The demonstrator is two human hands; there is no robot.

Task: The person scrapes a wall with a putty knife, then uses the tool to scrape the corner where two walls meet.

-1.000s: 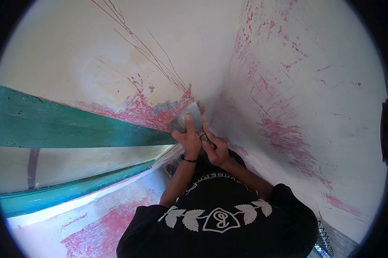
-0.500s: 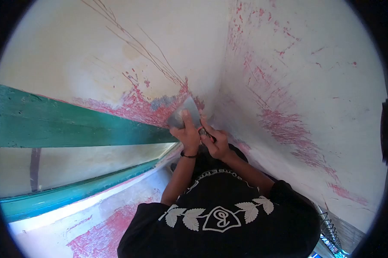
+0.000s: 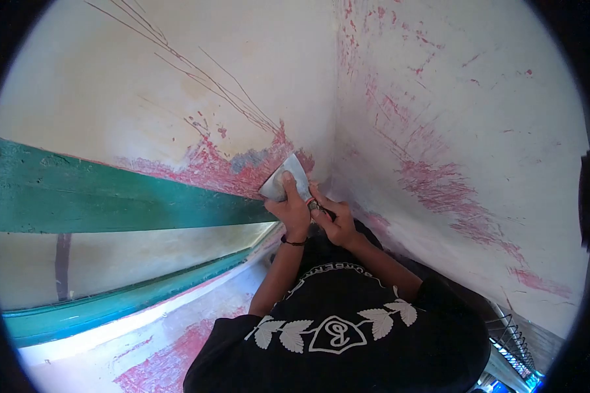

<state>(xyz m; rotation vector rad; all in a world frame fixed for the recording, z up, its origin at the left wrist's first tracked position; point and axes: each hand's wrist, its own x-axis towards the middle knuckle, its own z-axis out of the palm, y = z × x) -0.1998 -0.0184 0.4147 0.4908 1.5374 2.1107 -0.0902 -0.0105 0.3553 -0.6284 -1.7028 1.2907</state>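
A scraper with a broad metal blade (image 3: 292, 175) rests against the cream wall near the corner, by a patch of red paint (image 3: 219, 167). My right hand (image 3: 338, 224) is closed around its dark and red handle (image 3: 321, 209). On the blade's face lies a finger of my left hand (image 3: 291, 213), which grips the tool where blade and handle meet. A dark band circles my left wrist. The blade's edge touches or nearly touches the wall just above the green beam (image 3: 125, 193); exact contact cannot be made out.
To the right, the adjoining white wall (image 3: 504, 118) carries red scratches and smears. Below the green beam runs a teal ledge (image 3: 131, 288), with more red-stained wall (image 3: 170, 360) beneath. Wire coils or racks (image 3: 514, 344) show at lower right. Long thin cracks (image 3: 203, 75) cross the cream wall.
Both hands and the scraper have moved slightly down and to the right, and the blade has turned a little. The view has shifted slightly too. The grip looks the same.
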